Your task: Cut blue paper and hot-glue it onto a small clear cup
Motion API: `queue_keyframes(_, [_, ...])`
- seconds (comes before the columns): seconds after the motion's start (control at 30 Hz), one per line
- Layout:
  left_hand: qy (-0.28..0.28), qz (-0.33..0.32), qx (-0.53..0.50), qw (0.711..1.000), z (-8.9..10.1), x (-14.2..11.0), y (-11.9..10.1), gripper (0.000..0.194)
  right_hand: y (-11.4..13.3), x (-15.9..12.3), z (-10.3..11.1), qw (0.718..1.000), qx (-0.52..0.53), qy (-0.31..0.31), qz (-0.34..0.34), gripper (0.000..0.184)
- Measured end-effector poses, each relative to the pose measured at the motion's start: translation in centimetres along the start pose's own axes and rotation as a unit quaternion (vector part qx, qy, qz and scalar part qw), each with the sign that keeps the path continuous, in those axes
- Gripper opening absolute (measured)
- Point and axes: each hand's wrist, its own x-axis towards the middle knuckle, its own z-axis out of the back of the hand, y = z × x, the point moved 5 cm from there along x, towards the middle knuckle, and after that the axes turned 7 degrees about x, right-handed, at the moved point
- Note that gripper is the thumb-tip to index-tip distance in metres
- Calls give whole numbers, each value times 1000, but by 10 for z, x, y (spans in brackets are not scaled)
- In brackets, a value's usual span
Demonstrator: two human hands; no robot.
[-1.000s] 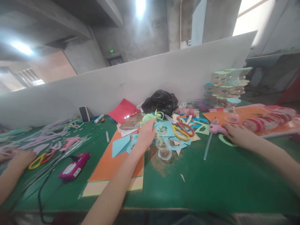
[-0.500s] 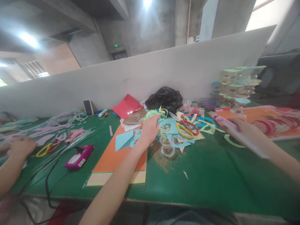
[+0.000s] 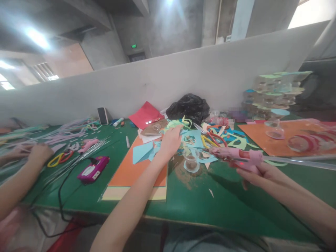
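My right hand grips a pink hot glue gun with a long clear glue stick sticking out of its back. The nozzle points left, above the table and close to the yellow and red-handled scissors. My left hand rests at the pile of cut paper, against light green strips. Its fingertips point away from me and are mostly hidden. Blue paper lies beside its wrist. Between my hands a small clear plastic cup piece stands on a pale blue paper base.
Orange sheets lie under my left forearm. Scissors, a black plastic bag and a red sheet are behind. At right stand a tiered cup structure and a red-striped bottle. Another person's hand is at far left, near a magenta box.
My right hand has brought the glue gun left and turned it so its nozzle faces the middle. The left hand stays at the paper pile. The view has shifted slightly.
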Motion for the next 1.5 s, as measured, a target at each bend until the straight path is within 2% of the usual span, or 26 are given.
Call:
queue_keyframes(0.17, [4,2,7,1000,-1,0,0,45,5,1,-6,997,5,73,-20,59])
queue_keyframes(0.23, [5,2,9,1000,-1,0,0,45,2,2,-6,996,-5,84,-29,56])
queue_keyframes(0.43, [6,3,-1,1000,0,0,-1,44,-1,4,-5,995,-53,81,-29,59])
queue_keyframes(0.8, [12,2,-3,1000,-1,0,-2,46,-4,5,-6,995,-31,84,-43,63])
queue_keyframes(1.37, [8,4,-12,1000,-2,0,-1,45,8,2,-4,995,-84,54,-22,61])
queue_keyframes(1.5, [10,5,-12,1000,-2,1,-1,44,7,0,-4,994,-92,47,-43,60])
